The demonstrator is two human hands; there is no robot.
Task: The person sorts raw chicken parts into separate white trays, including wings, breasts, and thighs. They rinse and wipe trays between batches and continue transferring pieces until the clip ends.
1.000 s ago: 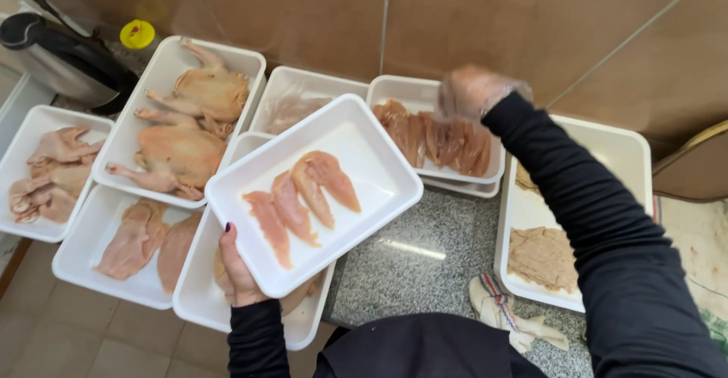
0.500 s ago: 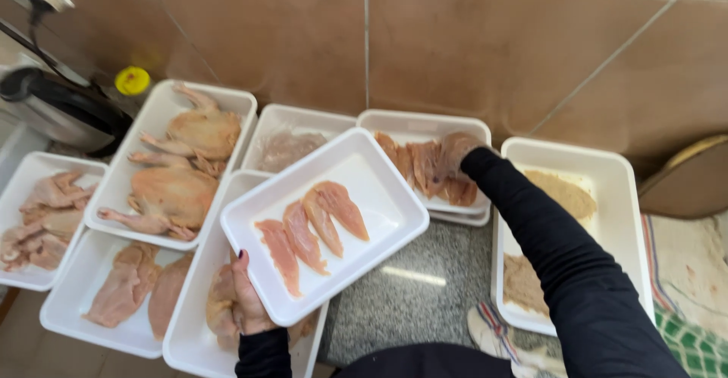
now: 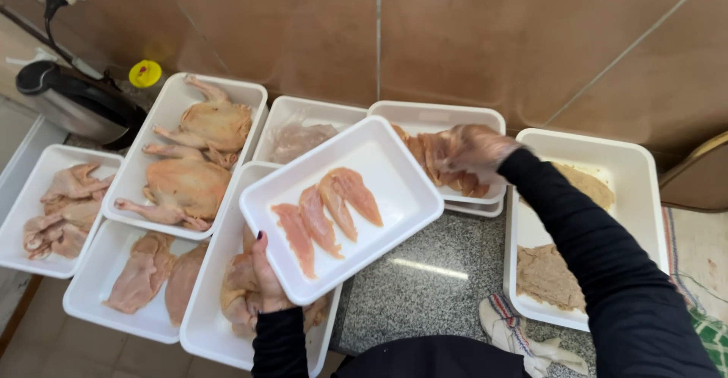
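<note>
My left hand point(image 3: 267, 273) grips the near edge of a white foam tray point(image 3: 394, 173) and holds it tilted above the counter. Several raw pink chicken strips point(image 3: 326, 215) lie on it. My right hand point(image 3: 474, 149), in a thin clear glove with a black sleeve, reaches into the back tray point(image 3: 440, 112) of raw chicken fillets point(image 3: 425, 154). Its fingers curl down on one fillet there.
White trays crowd the left: whole plucked birds point(image 3: 189, 158), chicken pieces point(image 3: 57, 211), flat fillets point(image 3: 148, 272), more meat point(image 3: 235, 291) under the held tray. A deep tray point(image 3: 644, 196) at right holds breaded cutlets point(image 3: 550, 276). There is also a kettle point(image 3: 76, 101), a cloth point(image 3: 516, 332), a granite counter point(image 3: 425, 287).
My right hand came down from above the back tray onto the fillets and stays there. The held tray has shifted slightly right. My view has tilted.
</note>
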